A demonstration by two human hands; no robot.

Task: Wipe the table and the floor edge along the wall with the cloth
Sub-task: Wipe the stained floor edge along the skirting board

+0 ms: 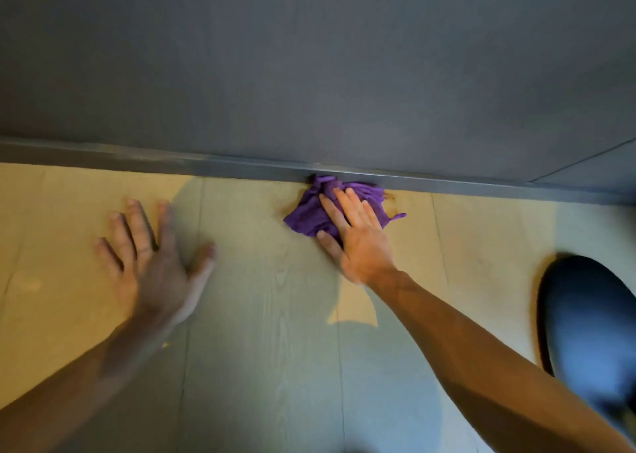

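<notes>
Head view looks down at the floor (275, 315) where it meets the wall (309, 74). Right hand (358, 236) is pressed flat, fingers spread, on the bunched purple cloth (306, 215), pinning it rather than gripping, and the cloth is jammed right against the skirting (172, 163), so I'd guess that's to get into the edge. Left hand (151, 260) is open, palm down on bare floor, probably just propping the body. Dark shoe (592, 318) sits off right. No table in sight.
</notes>
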